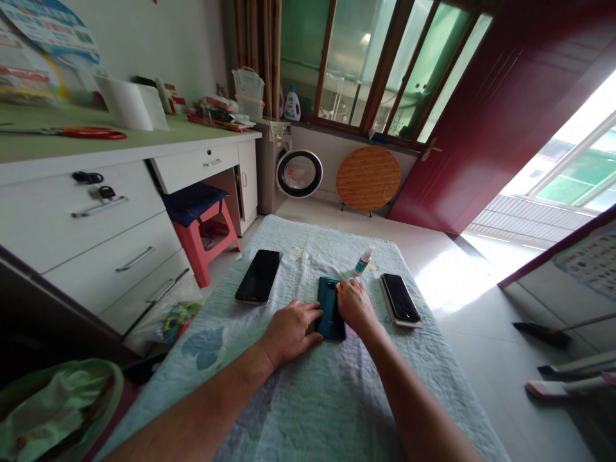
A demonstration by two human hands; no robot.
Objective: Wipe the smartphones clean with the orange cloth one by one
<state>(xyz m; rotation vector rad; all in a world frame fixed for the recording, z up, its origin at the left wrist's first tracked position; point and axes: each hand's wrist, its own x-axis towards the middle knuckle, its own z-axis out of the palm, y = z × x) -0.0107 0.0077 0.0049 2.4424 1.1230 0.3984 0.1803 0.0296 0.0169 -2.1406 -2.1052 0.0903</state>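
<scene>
A teal smartphone (329,314) lies back up on the cloth-covered table, its dark camera block near the top end. My left hand (293,327) rests beside it, fingers stretched out and thumb apart, the fingertips touching its left edge. Closed over the phone's upper right side is my right hand (355,303). A bit of something orange (339,289) sticks out from its fingers; the rest is hidden. A small spray bottle (364,261) with a blue label stands just beyond that hand. To the left lies a large black-screened device (260,276), and to the right another phone (401,298) sits on a pale flat item.
A pale blue quilted cloth (298,410) covers the table. At left are a drawer desk (106,237), a red stool (197,250) and a lined bin (108,385). A washing machine (274,138) with its door open and a round wooden tabletop (368,178) stand behind.
</scene>
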